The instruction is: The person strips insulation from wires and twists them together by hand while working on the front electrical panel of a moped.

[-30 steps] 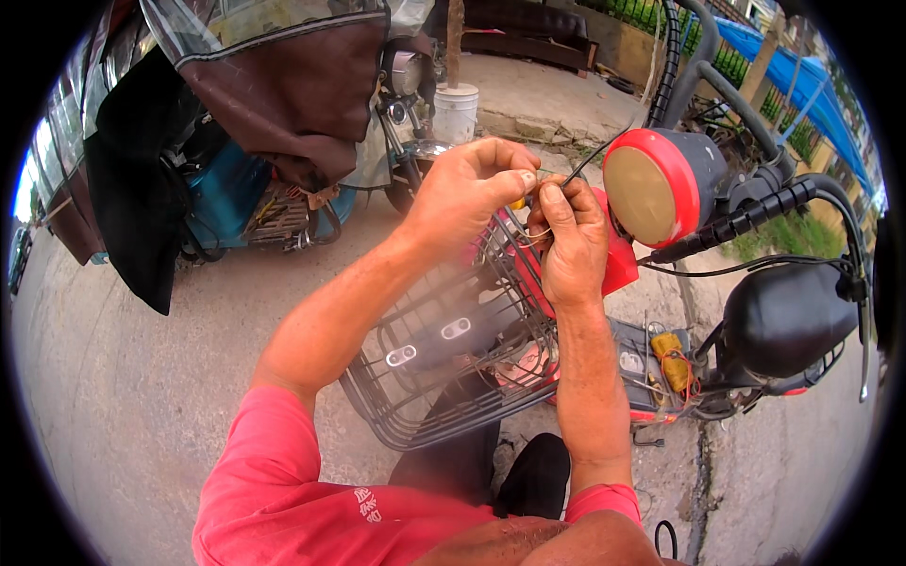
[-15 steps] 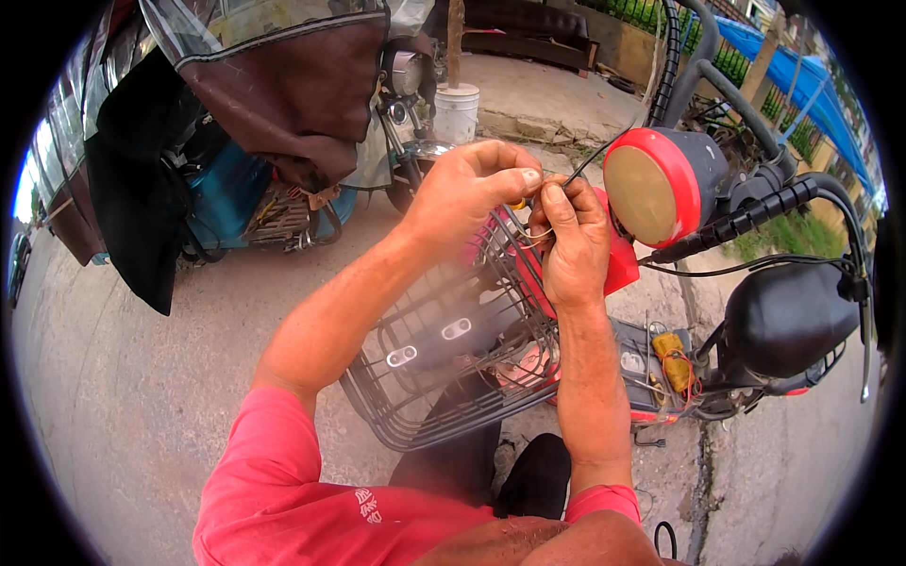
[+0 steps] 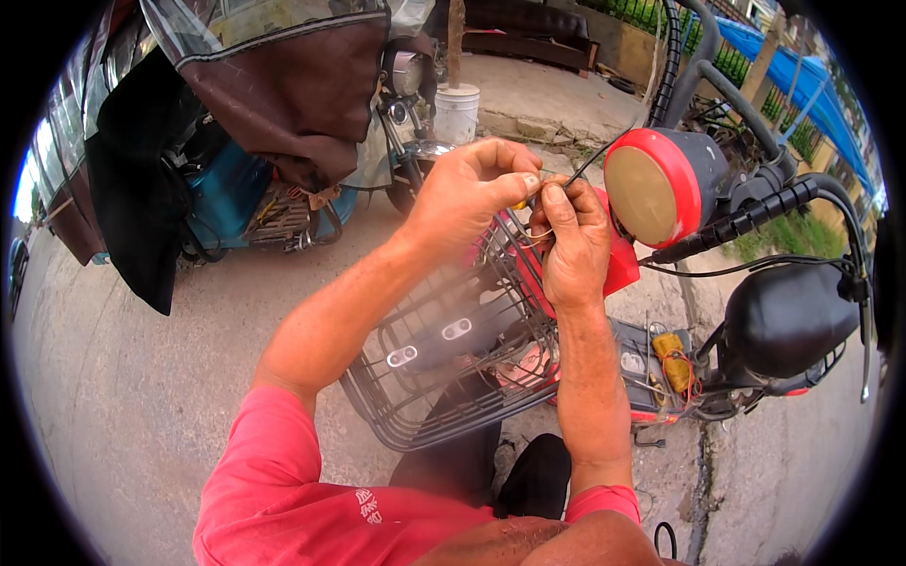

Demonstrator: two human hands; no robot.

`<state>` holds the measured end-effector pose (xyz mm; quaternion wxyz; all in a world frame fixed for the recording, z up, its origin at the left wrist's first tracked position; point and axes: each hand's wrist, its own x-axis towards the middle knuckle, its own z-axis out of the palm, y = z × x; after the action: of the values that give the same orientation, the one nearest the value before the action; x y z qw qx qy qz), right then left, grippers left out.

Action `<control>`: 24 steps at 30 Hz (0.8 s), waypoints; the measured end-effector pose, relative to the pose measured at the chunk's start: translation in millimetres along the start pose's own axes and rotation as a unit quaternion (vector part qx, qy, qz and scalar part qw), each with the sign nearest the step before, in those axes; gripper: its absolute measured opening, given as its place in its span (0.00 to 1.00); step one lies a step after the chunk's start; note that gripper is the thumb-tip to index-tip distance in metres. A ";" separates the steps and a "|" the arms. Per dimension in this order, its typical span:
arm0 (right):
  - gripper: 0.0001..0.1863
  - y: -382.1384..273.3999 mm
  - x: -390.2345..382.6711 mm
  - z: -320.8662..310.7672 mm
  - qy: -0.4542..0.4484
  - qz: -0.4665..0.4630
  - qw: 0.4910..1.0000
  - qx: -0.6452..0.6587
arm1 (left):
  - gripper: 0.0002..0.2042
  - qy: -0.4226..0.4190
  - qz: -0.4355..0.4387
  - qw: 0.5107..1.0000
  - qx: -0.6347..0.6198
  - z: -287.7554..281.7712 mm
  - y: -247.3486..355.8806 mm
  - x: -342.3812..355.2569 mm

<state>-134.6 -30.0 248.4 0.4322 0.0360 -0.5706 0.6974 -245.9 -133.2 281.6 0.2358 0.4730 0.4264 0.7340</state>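
My left hand (image 3: pixel 477 189) is closed, thumb and forefinger pinched on a thin wire just beside my right hand (image 3: pixel 571 236). That hand is closed too, gripping thin wires by their upper part, with a pale loop hanging below its fingertips. A black cable (image 3: pixel 595 156) runs up and right from my fingers. Both hands are over the wire basket (image 3: pixel 429 407) of a red scooter (image 3: pixel 623 260), just left of its red-rimmed headlight (image 3: pixel 642 187). The exact point where the wires meet is hidden by my fingertips.
Behind stand a covered blue vehicle (image 3: pixel 209 193), a white bucket (image 3: pixel 456 116) and a brown bench (image 3: pixel 519 38). On the scooter's footboard lie tools and a yellow wired bundle (image 3: pixel 672 361); its black seat (image 3: pixel 788 321) is at right. Cracked concrete (image 3: pixel 160 396) is underfoot.
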 end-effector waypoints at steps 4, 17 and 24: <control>0.05 -0.3 -0.2 -0.3 0.002 -0.003 1.000 0.002 | 0.07 -0.009 -0.001 1.000 -0.007 -1.9 -3.2 1.1; 0.04 3.3 2.0 -2.7 0.008 -0.012 0.999 0.028 | 0.07 0.018 0.011 1.000 -0.005 -2.5 2.6 1.8; 0.04 0.9 0.4 2.2 0.010 -0.005 1.000 -0.009 | 0.07 -0.010 0.022 0.999 0.036 -0.4 1.1 -1.2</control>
<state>-136.3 -31.5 248.7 0.4418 0.0278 -0.5723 0.6904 -245.6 -134.8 281.9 0.2068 0.4978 0.4400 0.7182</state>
